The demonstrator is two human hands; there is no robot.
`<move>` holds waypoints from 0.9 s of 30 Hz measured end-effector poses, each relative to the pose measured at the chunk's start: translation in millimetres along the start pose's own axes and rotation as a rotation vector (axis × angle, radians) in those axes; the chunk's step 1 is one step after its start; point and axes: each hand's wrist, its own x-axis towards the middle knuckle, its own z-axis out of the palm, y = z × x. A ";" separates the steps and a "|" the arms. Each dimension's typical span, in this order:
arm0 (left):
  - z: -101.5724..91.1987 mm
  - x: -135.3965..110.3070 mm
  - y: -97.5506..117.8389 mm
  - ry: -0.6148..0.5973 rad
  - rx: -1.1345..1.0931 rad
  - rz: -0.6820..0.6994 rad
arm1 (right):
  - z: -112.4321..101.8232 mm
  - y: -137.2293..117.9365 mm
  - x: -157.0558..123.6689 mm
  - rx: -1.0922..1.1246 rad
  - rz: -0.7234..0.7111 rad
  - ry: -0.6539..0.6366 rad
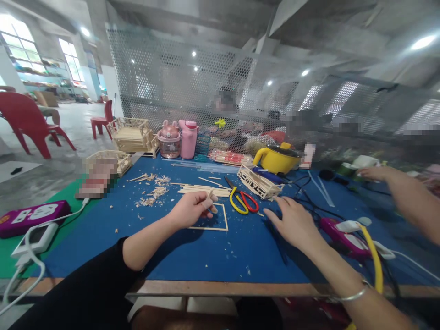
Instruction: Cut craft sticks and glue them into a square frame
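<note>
My left hand (194,208) is closed in a pinch, with a short pale wooden stick (210,194) between thumb and fingers. Beneath it on the blue tabletop lies a thin rectangular stick frame (226,217), partly hidden by the hand. My right hand (295,223) hovers with its fingers apart, holding nothing, close to the front of a small wooden lattice piece (257,182). Between the hands rest scissors (243,201) with one yellow and one red handle. A bundle of wooden sticks (206,190) lies just beyond my left hand.
Wood scraps (156,192) are scattered left of centre. A yellow pot (279,159), a pink flask (188,140) and wooden models (132,135) line the back. Purple power strips (345,238) (34,217) with cables lie at both sides. Another person's arm (405,195) reaches in at right.
</note>
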 end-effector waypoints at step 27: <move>-3.0 -2.6 7.8 -0.007 -0.162 -0.059 | -20.6 -57.5 47.2 0.710 -0.525 -0.232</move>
